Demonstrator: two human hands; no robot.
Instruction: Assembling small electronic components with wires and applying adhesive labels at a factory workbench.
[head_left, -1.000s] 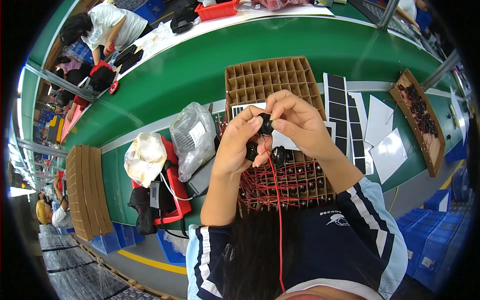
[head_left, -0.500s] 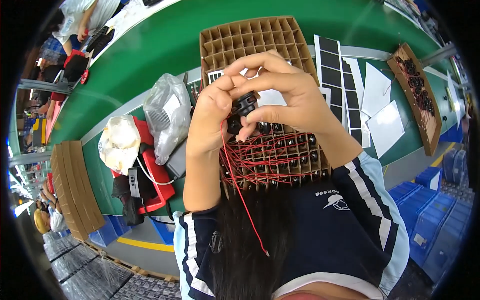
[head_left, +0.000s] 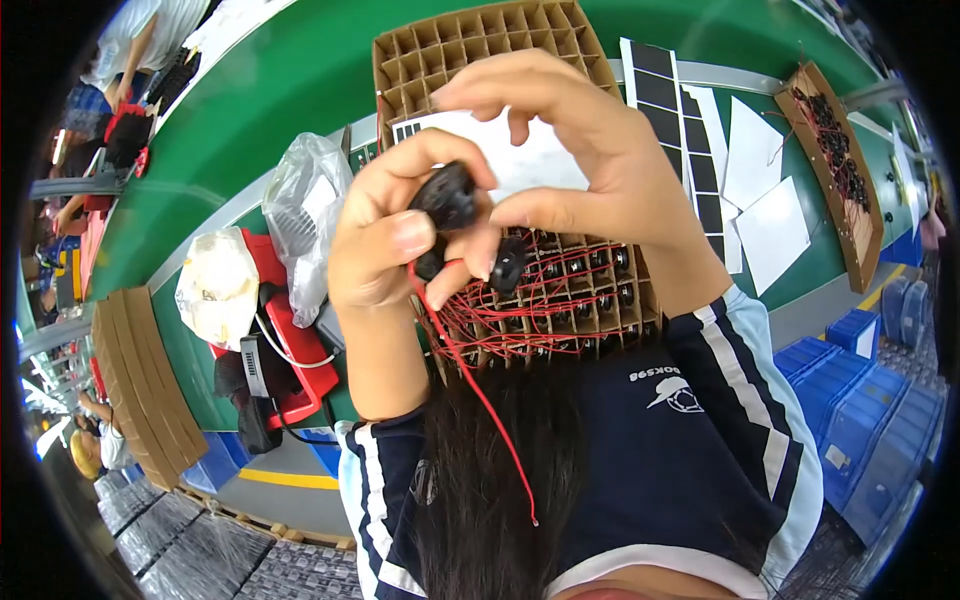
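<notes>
My left hand (head_left: 385, 245) and my right hand (head_left: 575, 165) meet over a cardboard grid tray (head_left: 480, 45). Between their fingertips they pinch a small round black part (head_left: 447, 195). A second black part (head_left: 507, 265) sits just under my right fingers. A thin red wire (head_left: 490, 410) hangs from the parts down over my dark hair. The tray's near cells (head_left: 560, 300) hold several black parts with red wires; its far cells are bare. A white sheet (head_left: 535, 160) lies on the tray behind my hands.
A green bench (head_left: 290, 80) bears a clear plastic bag (head_left: 300, 215), a white bag (head_left: 218, 285) and a red box (head_left: 290, 350) at left. Black pad strips (head_left: 690, 150), white sheets (head_left: 765, 190) and a wooden tray of parts (head_left: 835, 170) lie right. Blue bins (head_left: 860, 400) stand lower right.
The view has drawn closer to my hands and tilted. Both hands stay together on the black part, turning it slightly. The red wire still hangs down.
</notes>
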